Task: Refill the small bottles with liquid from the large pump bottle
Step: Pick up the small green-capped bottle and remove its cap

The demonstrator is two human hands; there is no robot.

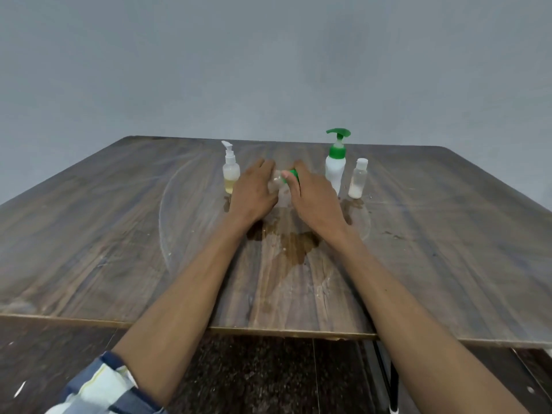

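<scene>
A small clear bottle [279,189] stands between my hands at the table's middle. My left hand [254,192] wraps around its body. My right hand [313,201] pinches its green cap [293,176] with thumb and fingers. The large white pump bottle [336,171] with a green pump head stands just right of my right hand. A small clear bottle with a white cap [357,179] and a little white liquid stands further right. A small pump bottle [231,171] with yellowish liquid stands left of my left hand.
The wooden table [119,234] carries a wet dark spill [295,243] in front of the bottles and pale circular smears. Its near edge runs across the lower part of the view. A grey wall rises behind.
</scene>
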